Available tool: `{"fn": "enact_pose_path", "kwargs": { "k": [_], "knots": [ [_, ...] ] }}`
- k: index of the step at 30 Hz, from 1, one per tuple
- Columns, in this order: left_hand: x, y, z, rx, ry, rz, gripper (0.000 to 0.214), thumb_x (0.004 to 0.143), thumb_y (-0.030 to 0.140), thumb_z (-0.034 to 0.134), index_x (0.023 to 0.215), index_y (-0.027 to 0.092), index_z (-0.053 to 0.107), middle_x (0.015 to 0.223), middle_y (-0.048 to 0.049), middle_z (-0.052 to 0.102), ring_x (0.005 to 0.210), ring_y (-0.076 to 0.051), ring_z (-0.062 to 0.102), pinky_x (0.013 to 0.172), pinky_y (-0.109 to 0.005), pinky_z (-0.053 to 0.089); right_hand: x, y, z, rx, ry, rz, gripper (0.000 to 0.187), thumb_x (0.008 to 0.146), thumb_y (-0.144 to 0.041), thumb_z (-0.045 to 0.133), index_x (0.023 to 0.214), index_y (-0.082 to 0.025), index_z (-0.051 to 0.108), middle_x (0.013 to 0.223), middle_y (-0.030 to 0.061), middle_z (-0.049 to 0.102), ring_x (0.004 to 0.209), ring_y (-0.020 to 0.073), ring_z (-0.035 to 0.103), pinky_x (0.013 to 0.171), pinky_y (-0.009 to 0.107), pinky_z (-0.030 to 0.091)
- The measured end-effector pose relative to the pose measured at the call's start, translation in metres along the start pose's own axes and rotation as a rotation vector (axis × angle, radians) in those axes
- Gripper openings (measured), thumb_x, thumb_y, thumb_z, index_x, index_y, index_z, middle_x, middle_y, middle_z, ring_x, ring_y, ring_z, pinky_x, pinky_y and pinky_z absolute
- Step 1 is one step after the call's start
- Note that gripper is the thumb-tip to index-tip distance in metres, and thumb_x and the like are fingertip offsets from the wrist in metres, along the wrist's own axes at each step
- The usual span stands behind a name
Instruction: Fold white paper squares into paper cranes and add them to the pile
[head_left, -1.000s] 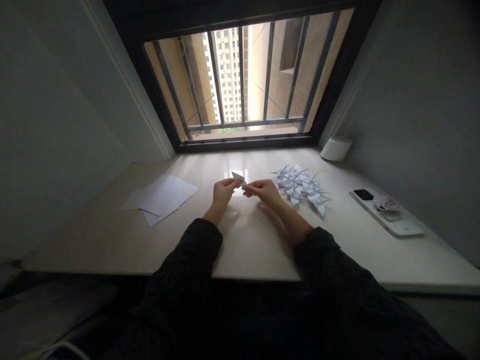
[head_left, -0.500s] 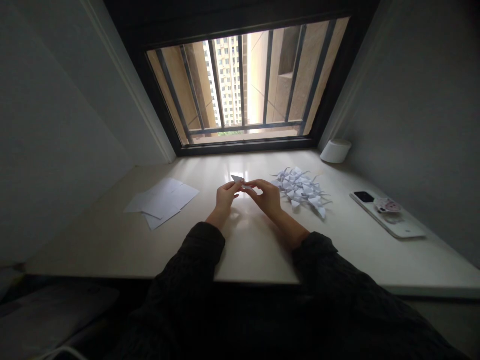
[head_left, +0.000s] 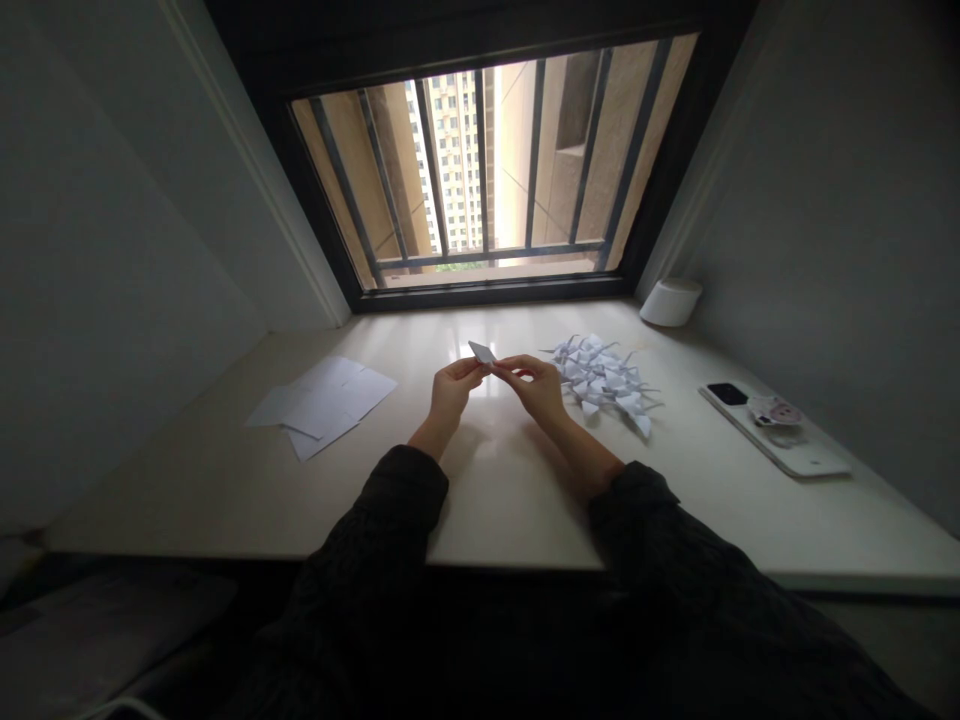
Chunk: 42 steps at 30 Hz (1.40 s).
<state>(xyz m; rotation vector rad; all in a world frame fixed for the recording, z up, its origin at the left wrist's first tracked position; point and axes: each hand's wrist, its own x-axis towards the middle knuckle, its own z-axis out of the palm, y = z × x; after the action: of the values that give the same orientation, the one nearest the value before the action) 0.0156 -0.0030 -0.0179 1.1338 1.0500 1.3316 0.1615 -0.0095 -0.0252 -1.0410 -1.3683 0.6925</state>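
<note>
Between the fingertips of both hands is a small folded piece of white paper [head_left: 481,352], its diamond-shaped upper part sticking up. My left hand [head_left: 452,388] pinches it from the left and my right hand [head_left: 534,384] from the right, thumb and forefinger together at its lower corner. The part inside the fingers is hidden. Just right of my right hand lies a heap of several white folded-paper cranes [head_left: 604,375]. To the left, flat on the sill, are white paper sheets [head_left: 341,392] that overlap.
The pale windowsill counter [head_left: 510,500] runs under a barred window [head_left: 487,170]. A white phone [head_left: 780,430] with a grip on its back lies at the right. A white cylinder [head_left: 671,302] stands in the back right corner.
The folded paper has turned in my fingers and shows as a wider diamond rather than a thin point. My fingers have shifted their pinch slightly; the heap and sheets stay put.
</note>
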Motion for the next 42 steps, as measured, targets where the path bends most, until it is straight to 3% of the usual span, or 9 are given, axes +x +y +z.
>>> {"fn": "enact_pose_path", "kwargs": {
  "k": [7, 12, 26, 34, 42],
  "knots": [
    [0.0002, -0.0022, -0.0008, 0.01, 0.0, 0.017, 0.037, 0.06, 0.04, 0.079, 0.089, 0.019, 0.074, 0.086, -0.0069, 0.073, 0.089, -0.021, 0.066, 0.082, -0.035, 0.044, -0.0008, 0.0004, 0.0014, 0.01, -0.002, -0.006, 0.024, 0.073, -0.044, 0.069, 0.08, -0.021, 0.073, 0.081, 0.0051, 0.073, 0.077, 0.0193, 0.067, 0.069, 0.031, 0.051],
    [-0.0015, -0.0007, 0.0006, 0.018, 0.008, 0.026, 0.037, 0.061, 0.039, 0.079, 0.091, 0.018, 0.074, 0.087, -0.0077, 0.073, 0.09, -0.023, 0.066, 0.083, -0.036, 0.044, -0.004, -0.0019, 0.0022, -0.058, 0.026, -0.092, 0.028, 0.078, -0.041, 0.065, 0.099, -0.023, 0.072, 0.088, 0.0045, 0.073, 0.079, 0.0187, 0.066, 0.073, 0.033, 0.051],
    [-0.0024, -0.0015, 0.002, 0.011, -0.007, 0.039, 0.039, 0.061, 0.041, 0.078, 0.094, 0.019, 0.074, 0.092, -0.0078, 0.073, 0.092, -0.024, 0.067, 0.083, -0.036, 0.045, -0.0068, -0.0017, -0.0007, -0.317, 0.094, -0.333, 0.016, 0.084, -0.031, 0.062, 0.095, -0.029, 0.074, 0.092, 0.004, 0.071, 0.086, 0.0204, 0.063, 0.081, 0.037, 0.051],
    [-0.0026, -0.0013, 0.0051, 0.012, -0.018, 0.113, 0.037, 0.064, 0.036, 0.077, 0.096, 0.019, 0.073, 0.096, -0.0086, 0.073, 0.094, -0.025, 0.067, 0.084, -0.038, 0.046, -0.0049, 0.0012, 0.0005, -0.352, 0.06, -0.363, 0.025, 0.085, -0.029, 0.059, 0.107, -0.026, 0.07, 0.089, 0.0047, 0.068, 0.081, 0.0192, 0.06, 0.075, 0.035, 0.051],
    [-0.0056, 0.0001, 0.0074, 0.051, -0.032, 0.126, 0.031, 0.067, 0.034, 0.074, 0.094, 0.019, 0.074, 0.089, -0.0056, 0.074, 0.091, -0.023, 0.067, 0.086, -0.038, 0.047, -0.0066, -0.0011, -0.0013, -0.455, 0.078, -0.436, 0.021, 0.084, -0.023, 0.058, 0.099, -0.028, 0.072, 0.091, 0.0044, 0.067, 0.087, 0.0211, 0.059, 0.08, 0.037, 0.049]
  ]
}}
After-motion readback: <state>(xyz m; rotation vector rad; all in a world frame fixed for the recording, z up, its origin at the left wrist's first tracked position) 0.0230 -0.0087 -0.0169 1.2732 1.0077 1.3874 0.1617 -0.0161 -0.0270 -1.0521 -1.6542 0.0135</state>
